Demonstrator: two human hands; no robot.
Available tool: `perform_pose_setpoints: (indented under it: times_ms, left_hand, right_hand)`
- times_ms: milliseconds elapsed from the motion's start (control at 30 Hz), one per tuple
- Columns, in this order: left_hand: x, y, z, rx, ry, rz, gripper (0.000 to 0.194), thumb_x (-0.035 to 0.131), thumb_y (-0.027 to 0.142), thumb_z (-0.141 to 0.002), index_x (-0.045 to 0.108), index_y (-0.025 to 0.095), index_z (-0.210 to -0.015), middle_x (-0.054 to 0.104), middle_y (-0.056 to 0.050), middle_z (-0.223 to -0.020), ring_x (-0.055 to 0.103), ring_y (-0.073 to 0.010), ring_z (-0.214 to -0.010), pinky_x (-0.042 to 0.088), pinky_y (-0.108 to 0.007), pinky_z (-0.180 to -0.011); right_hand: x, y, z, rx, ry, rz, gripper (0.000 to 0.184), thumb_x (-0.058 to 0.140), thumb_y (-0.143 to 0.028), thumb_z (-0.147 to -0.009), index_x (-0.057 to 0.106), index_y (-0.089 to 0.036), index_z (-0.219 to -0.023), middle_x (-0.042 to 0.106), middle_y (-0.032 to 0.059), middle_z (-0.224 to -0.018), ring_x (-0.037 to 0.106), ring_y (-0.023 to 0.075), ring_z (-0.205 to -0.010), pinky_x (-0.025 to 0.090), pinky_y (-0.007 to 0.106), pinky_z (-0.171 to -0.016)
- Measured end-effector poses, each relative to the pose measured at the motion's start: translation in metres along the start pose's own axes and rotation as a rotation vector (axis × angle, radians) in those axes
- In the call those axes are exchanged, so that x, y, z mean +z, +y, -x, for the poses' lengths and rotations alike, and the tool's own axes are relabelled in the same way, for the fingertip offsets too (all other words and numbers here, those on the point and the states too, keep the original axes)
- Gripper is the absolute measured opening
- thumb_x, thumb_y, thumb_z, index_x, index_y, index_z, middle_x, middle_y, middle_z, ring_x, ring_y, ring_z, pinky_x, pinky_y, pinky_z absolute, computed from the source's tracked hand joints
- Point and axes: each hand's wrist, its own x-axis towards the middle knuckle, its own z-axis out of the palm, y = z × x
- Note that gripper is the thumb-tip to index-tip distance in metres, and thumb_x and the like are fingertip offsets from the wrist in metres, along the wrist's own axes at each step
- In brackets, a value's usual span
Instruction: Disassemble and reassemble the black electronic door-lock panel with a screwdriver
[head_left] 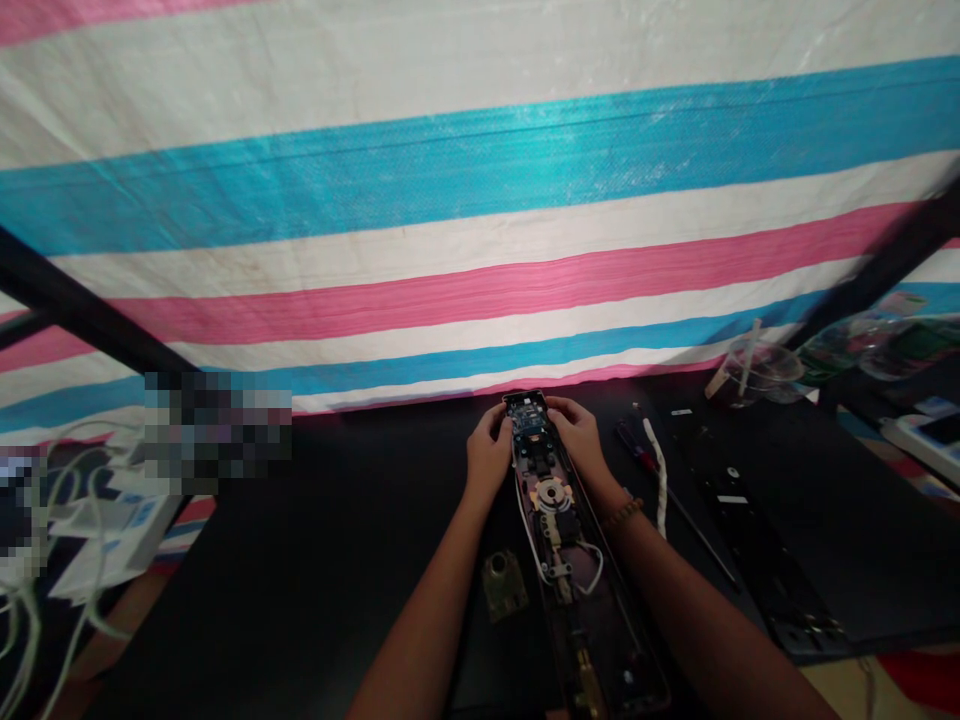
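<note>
Your left hand (491, 448) and right hand (576, 430) have their fingers curled around opposite sides of the far end of the long open device (551, 492), grasping it at the lower centre of the frame. Its circuit board (529, 417) lies between them, with a round metal part (552, 492) and white wires (592, 567) nearer you. Left of it sits a small bracket (504, 586); toward the lower right lie a white strip (657, 478), a screwdriver (686, 515) and a long dark panel (757, 540).

No text, label or number can be read.
</note>
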Motion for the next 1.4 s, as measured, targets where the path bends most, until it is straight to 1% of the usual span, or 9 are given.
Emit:
perform_pose_setpoints:
  times_ms: [200, 333, 467, 967, 1400]
  left_hand:
    - [0.000, 0.005, 0.001, -0.004, 0.006, -0.024, 0.029, 0.052, 0.031, -0.092, 0.068, 0.017, -0.111, 0.073, -0.011, -0.111, 0.068, -0.0218, -0.103, 0.051, -0.036, -0.094]
    - [-0.001, 0.006, 0.002, -0.005, -0.001, -0.018, 0.030, 0.050, 0.037, -0.093, 0.068, 0.017, -0.108, 0.074, -0.010, -0.106, 0.069, -0.0216, -0.097, 0.052, -0.034, -0.088]
    - [-0.002, 0.005, 0.002, 0.009, -0.006, -0.022, 0.032, 0.051, 0.040, -0.093, 0.068, 0.017, -0.106, 0.074, -0.009, -0.104, 0.068, -0.0213, -0.096, 0.051, -0.033, -0.086]
    - [-0.002, 0.007, 0.002, 0.010, 0.000, -0.034, 0.033, 0.049, 0.041, -0.094, 0.069, 0.017, -0.105, 0.074, -0.008, -0.104, 0.068, -0.0209, -0.097, 0.051, -0.032, -0.088]
    - [-0.002, 0.013, 0.003, 0.003, 0.002, -0.054, 0.031, 0.050, 0.038, -0.093, 0.069, 0.017, -0.106, 0.074, -0.009, -0.104, 0.069, -0.0219, -0.097, 0.052, -0.033, -0.088]
  right_hand:
    - [-0.002, 0.002, 0.000, -0.016, 0.017, 0.054, 0.025, 0.064, -0.031, -0.073, 0.073, -0.015, -0.090, 0.075, 0.0084, -0.085, 0.068, 0.0223, -0.079, 0.053, 0.034, -0.075]
    - [-0.002, 0.003, -0.001, -0.016, 0.026, 0.066, 0.024, 0.064, -0.032, -0.073, 0.073, -0.015, -0.088, 0.074, 0.0082, -0.084, 0.068, 0.0226, -0.079, 0.053, 0.035, -0.074]
    - [-0.002, 0.002, 0.000, -0.021, 0.024, 0.057, 0.024, 0.063, -0.032, -0.073, 0.072, -0.015, -0.088, 0.074, 0.0082, -0.085, 0.067, 0.0228, -0.080, 0.053, 0.035, -0.075]
    - [-0.002, 0.001, 0.000, -0.020, 0.013, 0.040, 0.024, 0.062, -0.033, -0.074, 0.072, -0.016, -0.088, 0.073, 0.0070, -0.086, 0.066, 0.0223, -0.082, 0.052, 0.034, -0.076]
    - [-0.003, -0.001, 0.001, -0.026, 0.021, 0.075, 0.026, 0.061, -0.036, -0.075, 0.072, -0.016, -0.087, 0.073, 0.0074, -0.085, 0.065, 0.0224, -0.081, 0.051, 0.034, -0.075]
